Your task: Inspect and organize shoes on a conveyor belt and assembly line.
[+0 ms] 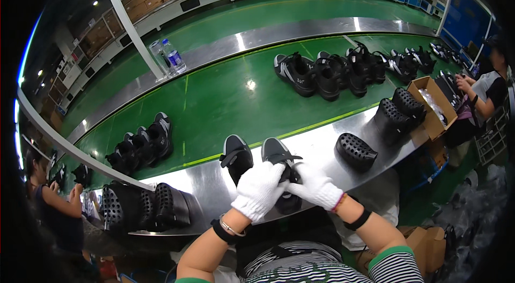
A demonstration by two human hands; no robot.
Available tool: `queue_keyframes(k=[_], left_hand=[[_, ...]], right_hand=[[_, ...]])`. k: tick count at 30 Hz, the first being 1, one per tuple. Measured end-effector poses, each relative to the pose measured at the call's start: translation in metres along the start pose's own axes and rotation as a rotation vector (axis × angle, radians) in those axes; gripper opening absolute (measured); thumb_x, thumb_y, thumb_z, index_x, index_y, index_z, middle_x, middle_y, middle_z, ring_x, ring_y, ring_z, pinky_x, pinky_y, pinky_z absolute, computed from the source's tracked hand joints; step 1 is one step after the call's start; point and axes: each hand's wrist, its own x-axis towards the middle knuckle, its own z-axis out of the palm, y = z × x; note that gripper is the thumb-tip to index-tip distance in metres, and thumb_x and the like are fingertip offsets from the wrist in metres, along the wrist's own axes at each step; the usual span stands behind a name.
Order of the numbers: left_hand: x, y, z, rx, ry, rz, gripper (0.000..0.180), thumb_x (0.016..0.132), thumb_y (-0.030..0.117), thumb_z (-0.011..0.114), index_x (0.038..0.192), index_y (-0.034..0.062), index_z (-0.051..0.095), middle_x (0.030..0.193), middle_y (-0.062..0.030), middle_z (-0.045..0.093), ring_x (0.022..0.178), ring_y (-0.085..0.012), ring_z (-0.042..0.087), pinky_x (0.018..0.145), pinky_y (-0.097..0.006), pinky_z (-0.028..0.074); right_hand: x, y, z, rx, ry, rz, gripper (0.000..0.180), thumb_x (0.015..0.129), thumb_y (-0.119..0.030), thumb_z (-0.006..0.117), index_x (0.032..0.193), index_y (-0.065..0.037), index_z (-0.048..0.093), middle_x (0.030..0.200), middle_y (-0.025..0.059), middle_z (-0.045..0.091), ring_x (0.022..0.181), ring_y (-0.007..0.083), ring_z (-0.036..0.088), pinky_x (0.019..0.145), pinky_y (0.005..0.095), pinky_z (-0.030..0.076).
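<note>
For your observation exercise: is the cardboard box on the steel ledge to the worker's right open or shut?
Open. The cardboard box has its flaps folded outward, and pale contents show inside it.

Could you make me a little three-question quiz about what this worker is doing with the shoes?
1. True or false: both the left hand and the right hand wear white gloves.
2. Which does the near shoe rest on? A) green belt B) steel ledge C) cardboard box
3. Fill in: the bottles stand beside a white ____.

Key:
1. True
2. B, the steel ledge, beside a second shoe
3. Post
</note>
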Motion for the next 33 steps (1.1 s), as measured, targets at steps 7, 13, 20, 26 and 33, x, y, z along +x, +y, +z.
queue_keyframes(k=[7, 13, 20, 26, 33], left_hand=[[-0.021, -0.021, 0.002, -0.08, 0.113, 0.06, 0.03, 0.077, 0.011, 0.075, 0.106, 0.0106, 0.07, 0.09, -0.0098, 0.066, 0.086, -0.0318, 0.065, 0.074, -0.043, 0.054], [-0.021, -0.029, 0.005, -0.283, 0.208, -0.035, 0.024, 0.08, 0.018, 0.081, 0.1, 0.0086, 0.073, 0.089, -0.0105, 0.07, 0.085, -0.0325, 0.068, 0.077, -0.041, 0.056], [-0.016, -0.02, 0.004, -0.22, 0.161, -0.086, 0.024, 0.084, 0.025, 0.081, 0.099, 0.0081, 0.074, 0.089, -0.0109, 0.071, 0.083, -0.0312, 0.069, 0.076, -0.04, 0.056], [-0.012, -0.016, -0.005, -0.237, 0.111, -0.03, 0.03, 0.083, 0.023, 0.079, 0.108, 0.0074, 0.072, 0.093, -0.0135, 0.069, 0.087, -0.0333, 0.068, 0.077, -0.043, 0.055], [-0.016, -0.008, 0.01, 0.023, 0.153, -0.022, 0.035, 0.072, 0.01, 0.075, 0.107, 0.0108, 0.071, 0.086, -0.0092, 0.066, 0.081, -0.0309, 0.065, 0.071, -0.043, 0.053]], right_hand=[[-0.004, 0.002, -0.015, 1.254, -0.063, 0.188, 0.029, 0.101, -0.017, 0.067, 0.124, 0.001, 0.063, 0.098, 0.0059, 0.068, 0.08, 0.0114, 0.066, 0.068, 0.0255, 0.055], [0.002, 0.002, -0.008, 1.215, 0.069, 0.297, 0.02, 0.098, -0.012, 0.069, 0.112, 0.002, 0.068, 0.094, 0.0052, 0.069, 0.08, 0.0124, 0.067, 0.071, 0.0265, 0.056], [-0.026, -0.029, 0.026, -0.021, 0.641, -0.37, 0.034, 0.078, -0.019, 0.082, 0.105, -0.002, 0.069, 0.111, 0.0199, 0.065, 0.1, 0.0398, 0.064, 0.087, 0.0489, 0.053], [0.0, -0.023, 0.041, -0.192, 0.644, -0.4, 0.028, 0.078, -0.011, 0.072, 0.102, 0.001, 0.066, 0.117, 0.022, 0.064, 0.107, 0.0407, 0.062, 0.093, 0.0493, 0.052], [-0.008, -0.019, 0.034, -0.194, 0.636, -0.499, 0.025, 0.071, -0.001, 0.073, 0.095, 0.0, 0.066, 0.112, 0.0203, 0.064, 0.107, 0.0384, 0.063, 0.096, 0.0486, 0.051]])
